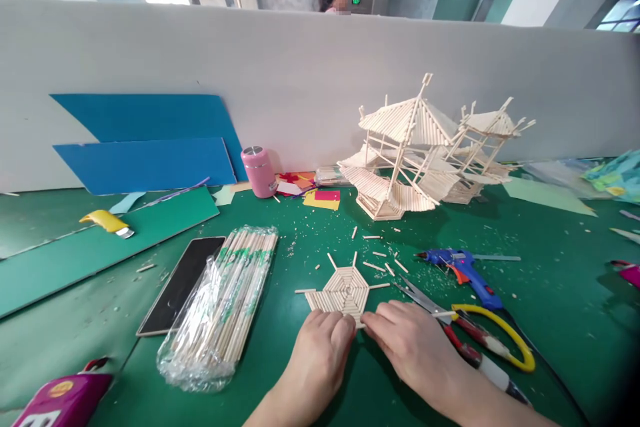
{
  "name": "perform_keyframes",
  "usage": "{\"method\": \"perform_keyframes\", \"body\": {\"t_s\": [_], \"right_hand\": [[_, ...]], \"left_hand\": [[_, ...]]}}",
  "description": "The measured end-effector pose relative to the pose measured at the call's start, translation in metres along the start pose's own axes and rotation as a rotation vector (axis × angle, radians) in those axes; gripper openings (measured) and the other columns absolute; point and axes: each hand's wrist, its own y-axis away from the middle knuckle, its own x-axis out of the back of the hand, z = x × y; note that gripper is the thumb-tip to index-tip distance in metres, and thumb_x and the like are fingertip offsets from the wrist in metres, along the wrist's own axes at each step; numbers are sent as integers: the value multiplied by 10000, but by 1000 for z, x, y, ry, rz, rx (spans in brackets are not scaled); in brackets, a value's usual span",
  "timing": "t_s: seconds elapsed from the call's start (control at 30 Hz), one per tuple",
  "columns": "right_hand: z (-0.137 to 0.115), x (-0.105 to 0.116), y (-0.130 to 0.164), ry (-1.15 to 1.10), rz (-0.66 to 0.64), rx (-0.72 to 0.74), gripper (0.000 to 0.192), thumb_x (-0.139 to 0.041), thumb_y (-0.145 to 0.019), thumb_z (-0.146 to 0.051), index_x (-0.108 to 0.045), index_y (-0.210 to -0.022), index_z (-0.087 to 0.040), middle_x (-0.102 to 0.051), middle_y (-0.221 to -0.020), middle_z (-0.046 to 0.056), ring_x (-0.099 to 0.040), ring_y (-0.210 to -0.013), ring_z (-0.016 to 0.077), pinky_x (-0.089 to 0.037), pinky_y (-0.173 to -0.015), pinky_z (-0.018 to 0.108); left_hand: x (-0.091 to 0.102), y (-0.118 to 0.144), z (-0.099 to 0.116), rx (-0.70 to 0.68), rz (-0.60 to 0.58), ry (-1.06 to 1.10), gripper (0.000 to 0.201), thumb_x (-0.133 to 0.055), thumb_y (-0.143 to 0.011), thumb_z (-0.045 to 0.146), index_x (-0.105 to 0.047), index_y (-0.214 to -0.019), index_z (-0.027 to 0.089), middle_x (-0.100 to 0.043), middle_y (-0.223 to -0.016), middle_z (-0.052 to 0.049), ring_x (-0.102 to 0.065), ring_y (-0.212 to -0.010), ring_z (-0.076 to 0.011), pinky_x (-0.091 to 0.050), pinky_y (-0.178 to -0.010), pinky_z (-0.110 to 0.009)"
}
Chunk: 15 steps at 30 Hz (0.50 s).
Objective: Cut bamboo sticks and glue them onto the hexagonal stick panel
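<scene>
A flat hexagonal panel of glued wooden sticks (344, 290) lies on the green mat (550, 293) just in front of me. My left hand (320, 353) rests at the panel's near edge, its fingertips touching the sticks. My right hand (413, 343) presses its fingertips against the same near edge from the right. Whether either hand pinches a loose stick is hidden by the fingers. Several short cut sticks (380, 259) lie scattered beyond the panel.
A plastic-wrapped bundle of sticks (225, 300) and a dark phone (181, 283) lie to the left. Yellow-handled scissors (480, 330) and a blue glue gun (463, 270) lie to the right. A stick pavilion model (420, 153), pink cup (258, 171), blue boards (145, 143), yellow knife (107, 222) stand farther back.
</scene>
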Motion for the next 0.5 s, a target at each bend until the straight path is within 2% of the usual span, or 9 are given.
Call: {"method": "perform_keyframes", "body": {"t_s": [0.23, 0.5], "right_hand": [[-5, -4, 2, -80, -45, -85, 227, -376, -901, -170, -558, -771, -213, -572, -686, -5, -522, -649, 143, -279, -559, 266], [-10, -4, 3, -174, -70, -147, 241, -350, -917, -192, -572, -829, -221, -600, -728, 4, -561, -687, 144, -310, -579, 245]], "left_hand": [[-3, 2, -3, 24, -117, -81, 194, -333, -838, 73, -498, -793, 165, -541, -663, -46, -446, -569, -179, -325, -536, -270], [-5, 4, -2, 61, -160, -44, 198, -329, -818, 57, -461, -730, 175, -539, -667, -44, -456, -581, -173, -320, -539, -259]]}}
